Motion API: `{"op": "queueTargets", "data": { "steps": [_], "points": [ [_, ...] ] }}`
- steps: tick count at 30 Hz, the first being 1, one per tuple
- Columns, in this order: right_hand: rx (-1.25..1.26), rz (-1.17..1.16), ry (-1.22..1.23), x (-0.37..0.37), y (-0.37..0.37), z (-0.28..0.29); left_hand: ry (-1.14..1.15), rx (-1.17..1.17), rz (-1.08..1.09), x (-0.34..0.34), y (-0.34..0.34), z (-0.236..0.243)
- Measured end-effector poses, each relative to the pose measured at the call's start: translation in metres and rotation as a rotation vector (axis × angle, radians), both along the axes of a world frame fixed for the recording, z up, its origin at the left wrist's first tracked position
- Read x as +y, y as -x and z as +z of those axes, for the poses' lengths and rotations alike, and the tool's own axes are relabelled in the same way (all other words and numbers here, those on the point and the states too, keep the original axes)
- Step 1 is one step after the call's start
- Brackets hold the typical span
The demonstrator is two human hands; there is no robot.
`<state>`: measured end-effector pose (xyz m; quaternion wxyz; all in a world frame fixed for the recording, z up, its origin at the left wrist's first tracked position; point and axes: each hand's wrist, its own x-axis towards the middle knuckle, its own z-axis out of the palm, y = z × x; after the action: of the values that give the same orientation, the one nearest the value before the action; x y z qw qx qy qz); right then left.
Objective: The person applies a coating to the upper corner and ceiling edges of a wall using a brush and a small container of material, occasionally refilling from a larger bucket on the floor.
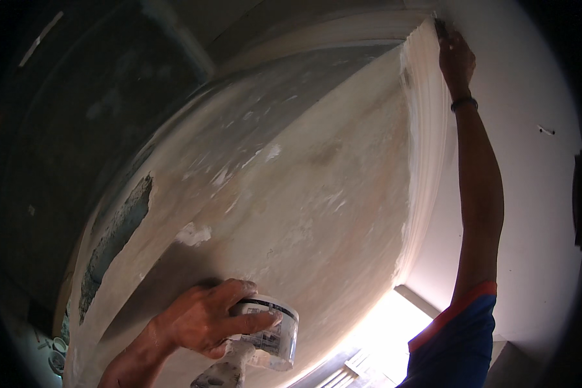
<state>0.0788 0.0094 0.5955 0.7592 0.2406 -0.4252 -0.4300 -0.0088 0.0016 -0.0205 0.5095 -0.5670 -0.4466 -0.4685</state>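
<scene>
My left hand (207, 320), low in the picture, grips a small plastic tub (273, 341) with a dark rim; a whitish, plaster-smeared object (218, 375) shows below it, too unclear to name. High at the right my raised right hand (456, 59) is closed on a small dark tool (441, 28), perhaps a scraper, at the top end of a pale moulding (420, 129) between patchy plastered wall (317, 194) and smooth white surface (517, 194). Its tip is too small to make out.
A long rough dark hole (113, 236) breaks the plaster at the left. A dark surface (64, 123) lies beyond. Small containers (57, 362) stand far down at the lower left. A bright opening (388, 323) shows at the lower right.
</scene>
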Motion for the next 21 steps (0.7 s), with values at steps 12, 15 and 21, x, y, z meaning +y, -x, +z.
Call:
{"op": "queueTargets", "data": {
  "steps": [12,15,21],
  "points": [
    [-0.038,-0.267,-0.088,-0.060,-0.055,0.023,0.012,0.006,0.005,0.001,0.002,0.001],
    [-0.488,-0.036,0.098,-0.092,-0.037,-0.023,0.021,-0.004,0.002,-0.001,0.003,-0.001],
    [-0.369,-0.161,0.106,-0.096,-0.030,-0.003,-0.009,0.012,-0.022,0.006,0.006,0.000]
  ]
}}
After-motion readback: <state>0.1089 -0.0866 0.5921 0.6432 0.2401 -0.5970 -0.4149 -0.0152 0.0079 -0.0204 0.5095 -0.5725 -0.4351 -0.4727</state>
